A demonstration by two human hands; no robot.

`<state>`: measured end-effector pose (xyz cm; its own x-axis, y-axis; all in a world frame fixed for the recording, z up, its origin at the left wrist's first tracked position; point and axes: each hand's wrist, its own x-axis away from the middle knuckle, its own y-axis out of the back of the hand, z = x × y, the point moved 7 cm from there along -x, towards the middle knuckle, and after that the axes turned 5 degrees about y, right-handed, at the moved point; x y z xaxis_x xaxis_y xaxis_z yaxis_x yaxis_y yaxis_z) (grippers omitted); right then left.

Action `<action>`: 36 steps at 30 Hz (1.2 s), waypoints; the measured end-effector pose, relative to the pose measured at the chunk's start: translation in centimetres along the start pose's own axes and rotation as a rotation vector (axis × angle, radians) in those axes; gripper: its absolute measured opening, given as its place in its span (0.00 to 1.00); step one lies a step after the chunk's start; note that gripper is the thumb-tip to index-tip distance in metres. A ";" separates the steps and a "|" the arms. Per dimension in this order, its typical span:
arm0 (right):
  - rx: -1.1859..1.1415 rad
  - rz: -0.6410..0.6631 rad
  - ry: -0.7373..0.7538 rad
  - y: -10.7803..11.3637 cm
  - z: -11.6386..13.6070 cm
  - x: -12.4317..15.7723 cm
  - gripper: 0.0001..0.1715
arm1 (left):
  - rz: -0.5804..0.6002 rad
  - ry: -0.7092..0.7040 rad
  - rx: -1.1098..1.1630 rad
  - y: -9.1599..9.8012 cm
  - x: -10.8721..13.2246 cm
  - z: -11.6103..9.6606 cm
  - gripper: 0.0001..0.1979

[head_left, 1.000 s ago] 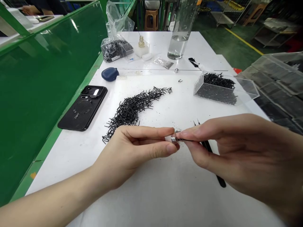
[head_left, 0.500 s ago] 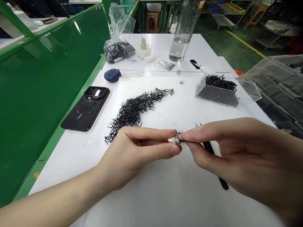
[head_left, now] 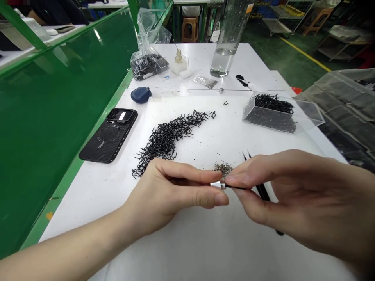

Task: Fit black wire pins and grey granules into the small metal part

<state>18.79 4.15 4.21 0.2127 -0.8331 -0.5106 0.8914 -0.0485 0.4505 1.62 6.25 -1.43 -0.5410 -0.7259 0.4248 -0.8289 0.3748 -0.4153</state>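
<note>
Between thumb and forefinger, my left hand point(head_left: 178, 191) pinches a small silvery metal fitting point(head_left: 217, 185). My right hand point(head_left: 281, 191) is closed on a thin black bent piece point(head_left: 236, 187), whose left end meets the fitting; whether it sits inside cannot be told. Just behind the fingertips lies a small heap of tiny metallic bits point(head_left: 223, 168). Black tweezers point(head_left: 263, 191) rest on the table, partly hidden by my right hand. A long pile of bent black pieces point(head_left: 166, 136) spreads beyond my left hand.
A black phone point(head_left: 108, 134) and a dark blue case point(head_left: 141, 95) lie at left. A clear tray point(head_left: 272, 125) of black pieces stands at right. Farther back are a plastic bag point(head_left: 146, 64), a small bottle point(head_left: 178, 56) and a tall water container point(head_left: 222, 62).
Both hands have shifted slightly down and right with the fitting and black piece still held together. More of the heap of tiny bits now shows behind the fingers.
</note>
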 end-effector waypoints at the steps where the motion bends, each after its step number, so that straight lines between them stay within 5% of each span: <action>1: -0.031 0.012 -0.003 -0.1 -0.1 0.0 0.19 | 0.002 0.007 0.002 0.0 0.0 0.0 0.13; 29: -0.191 0.062 -0.004 -0.3 -0.5 -0.2 0.19 | -0.021 -0.015 -0.031 0.2 -0.1 0.0 0.12; 36: -0.178 0.018 0.120 0.0 0.0 -0.3 0.21 | -0.016 -0.031 -0.021 0.2 0.0 0.0 0.12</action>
<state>18.76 4.40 4.38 0.2662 -0.7608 -0.5919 0.9413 0.0729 0.3296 1.45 6.36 -1.57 -0.5235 -0.7493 0.4056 -0.8402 0.3747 -0.3920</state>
